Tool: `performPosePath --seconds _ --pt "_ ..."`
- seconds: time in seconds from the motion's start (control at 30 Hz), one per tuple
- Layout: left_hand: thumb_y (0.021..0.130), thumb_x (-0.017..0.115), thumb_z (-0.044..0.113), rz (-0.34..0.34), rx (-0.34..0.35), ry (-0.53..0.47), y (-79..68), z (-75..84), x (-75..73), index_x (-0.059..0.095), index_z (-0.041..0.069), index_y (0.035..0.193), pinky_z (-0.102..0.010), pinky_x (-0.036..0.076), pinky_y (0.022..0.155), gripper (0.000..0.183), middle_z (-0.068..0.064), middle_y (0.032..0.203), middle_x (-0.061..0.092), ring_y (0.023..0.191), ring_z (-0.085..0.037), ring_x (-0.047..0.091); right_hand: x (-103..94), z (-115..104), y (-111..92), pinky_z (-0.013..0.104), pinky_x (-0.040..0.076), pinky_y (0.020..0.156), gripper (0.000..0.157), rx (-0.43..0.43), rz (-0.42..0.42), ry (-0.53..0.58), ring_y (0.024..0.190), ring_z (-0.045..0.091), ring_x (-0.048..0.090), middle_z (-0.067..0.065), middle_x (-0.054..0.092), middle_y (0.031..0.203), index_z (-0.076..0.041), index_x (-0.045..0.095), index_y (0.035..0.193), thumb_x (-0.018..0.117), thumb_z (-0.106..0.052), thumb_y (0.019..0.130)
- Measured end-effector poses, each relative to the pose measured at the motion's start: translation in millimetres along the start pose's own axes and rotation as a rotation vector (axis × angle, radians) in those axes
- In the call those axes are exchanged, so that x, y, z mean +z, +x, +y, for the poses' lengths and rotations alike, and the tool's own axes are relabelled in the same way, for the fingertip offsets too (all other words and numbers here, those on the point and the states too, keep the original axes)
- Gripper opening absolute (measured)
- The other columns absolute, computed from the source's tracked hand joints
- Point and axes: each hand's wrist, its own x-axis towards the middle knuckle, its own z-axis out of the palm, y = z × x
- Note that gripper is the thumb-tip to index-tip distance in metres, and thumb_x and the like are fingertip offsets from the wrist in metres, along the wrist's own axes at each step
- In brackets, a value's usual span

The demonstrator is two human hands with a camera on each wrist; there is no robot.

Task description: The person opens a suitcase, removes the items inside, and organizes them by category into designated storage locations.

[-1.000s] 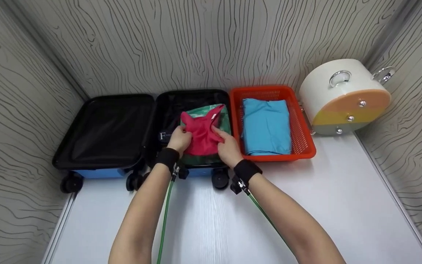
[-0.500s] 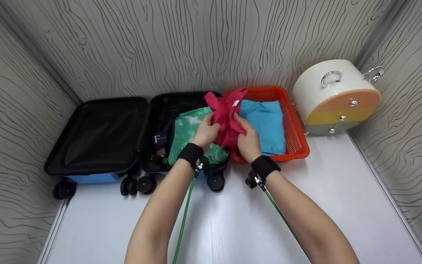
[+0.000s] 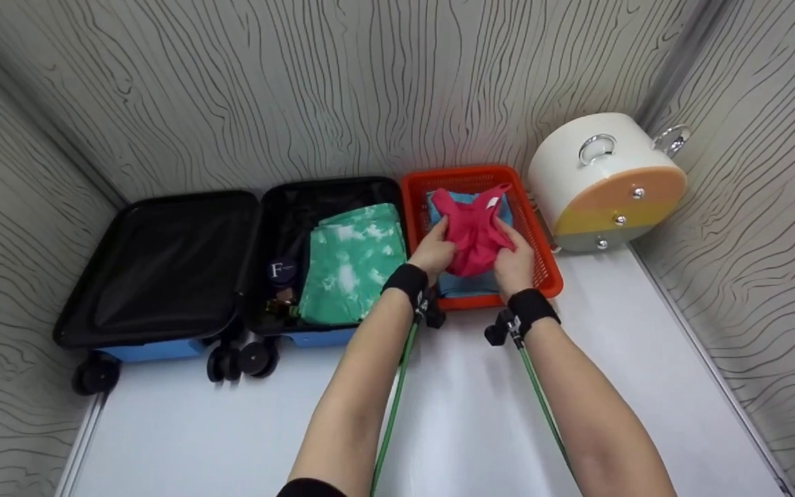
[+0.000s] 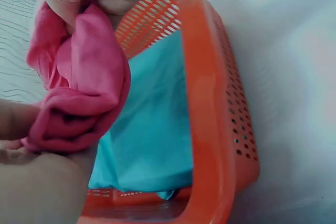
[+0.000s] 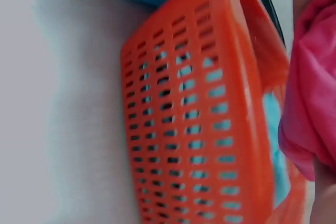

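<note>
Between both hands hangs a bunched pink garment (image 3: 473, 235) with strap-like ends and a small white label. On its left side my left hand (image 3: 435, 252) pinches the fabric between thumb and fingers. Opposite it, the right hand (image 3: 515, 264) grips the other side with the thumb on top. The garment overlaps the orange basket (image 3: 555, 279) in the head view. Folded blue cloth (image 4: 149, 119) lies inside that basket, partly hidden by the pink fabric. In the right wrist view the pink garment (image 5: 315, 82) shows at the right edge, above the basket rim.
An open suitcase (image 3: 163, 266) stands left of the basket. Its right half holds a folded green-and-white cloth (image 3: 349, 269) and a dark round item (image 3: 282, 270) marked F. Right of the basket is a white drum-shaped box (image 3: 594, 179) with knobs and ring handles. Patterned walls enclose the back and sides.
Both hands have carried the pink garment rightward, from above the green cloth in the suitcase to over the basket. The green cloth is now uncovered. The head view has shifted right.
</note>
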Motion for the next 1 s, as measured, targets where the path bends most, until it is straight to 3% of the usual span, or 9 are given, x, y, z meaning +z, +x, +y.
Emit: performPosePath --seconds 0.1,0.17,0.23,0.37,0.5,0.67,0.77,0.93,1.0 --pt "0.096 0.037 -0.012 -0.033 -0.049 0.033 -1.5 -4.3 2.0 0.009 0.011 0.165 -0.033 0.032 0.115 0.078 -0.008 0.171 0.01 0.152 -0.023 0.017 -7.3 6 4 0.016 0.044 0.077 0.059 0.071 -0.003 -0.069 0.099 0.011 0.054 0.01 0.048 0.153 -0.014 0.049 0.154 0.032 0.007 0.102" --pt "0.097 0.037 -0.009 -0.044 -0.076 0.061 -2.8 -6.6 1.5 0.009 0.01 0.165 -0.036 0.027 0.119 0.076 -0.008 0.171 0.009 0.154 -0.023 0.011 -12.7 7 6 0.021 0.046 0.088 0.055 0.093 -0.031 -0.139 0.111 0.02 0.056 0.014 0.047 0.153 -0.009 0.045 0.155 0.033 0.005 0.103" --pt "0.098 0.039 -0.006 -0.046 -0.101 0.094 -3.6 -8.1 0.4 0.01 0.009 0.165 -0.039 0.023 0.122 0.075 -0.008 0.171 0.011 0.155 -0.024 0.01 -18.1 4 7 0.029 0.041 0.105 0.053 0.104 -0.04 -0.22 0.134 0.023 0.045 0.017 0.043 0.156 -0.004 0.04 0.156 0.037 0.002 0.104" --pt "0.098 0.045 0.0 -0.018 -0.135 0.142 -2.8 -8.1 -0.9 0.013 0.008 0.165 -0.041 0.024 0.122 0.074 -0.009 0.17 0.015 0.155 -0.026 0.014 -28.6 -5 10 0.043 0.035 0.115 0.061 0.078 -0.015 -0.417 0.141 0.034 0.039 0.022 0.038 0.158 0.002 0.03 0.158 0.043 0.002 0.099" --pt "0.098 0.049 0.006 0.006 -0.15 0.203 -2.3 -6.5 -2.2 0.016 0.009 0.165 -0.041 0.026 0.121 0.074 -0.008 0.17 0.018 0.154 -0.026 0.018 -39.2 -7 10 0.05 0.033 0.116 0.064 -0.032 -0.031 -0.65 0.141 0.04 0.039 0.026 0.041 0.154 0.004 0.034 0.156 0.041 0.006 0.093" --pt "0.102 0.049 0.012 -0.033 -0.142 0.225 -4.8 -3.4 -2.1 0.018 0.011 0.165 -0.044 0.024 0.122 0.07 -0.007 0.17 0.019 0.154 -0.026 0.018 -47.6 -5 7 0.053 0.038 0.11 0.047 -0.248 -0.05 -0.847 0.13 0.045 0.05 0.028 0.057 0.137 0.007 0.061 0.135 0.042 0.007 0.093" --pt "0.106 0.048 0.02 -0.067 -0.147 0.237 -6.9 -3.2 0.2 0.019 0.009 0.164 -0.044 0.023 0.122 0.066 -0.007 0.169 0.02 0.155 -0.026 0.017 -48.5 -2 6 0.054 0.04 0.108 0.041 -0.247 -0.131 -0.905 0.128 0.044 0.053 0.026 0.06 0.135 0.005 0.063 0.134 0.043 -0.001 0.099" --pt "0.109 0.045 0.039 -0.092 -0.18 0.347 -10.4 -7.1 5.9 0.023 0.006 0.163 -0.04 0.023 0.123 0.066 -0.007 0.168 0.024 0.155 -0.026 0.018 -45.1 0 1 0.055 0.034 0.114 0.05 -0.071 -0.384 -1.033 0.136 0.043 0.046 0.026 0.052 0.146 0.005 0.049 0.147 0.032 -0.019 0.107" --pt "0.109 0.043 0.043 -0.099 -0.187 0.368 -11.7 -8.6 6.8 0.024 0.006 0.163 -0.04 0.023 0.122 0.068 -0.007 0.168 0.025 0.154 -0.026 0.019 -42.8 0 -1 0.056 0.033 0.115 0.052 -0.036 -0.447 -1.062 0.136 0.044 0.046 0.027 0.051 0.147 0.007 0.048 0.147 0.03 -0.021 0.107"
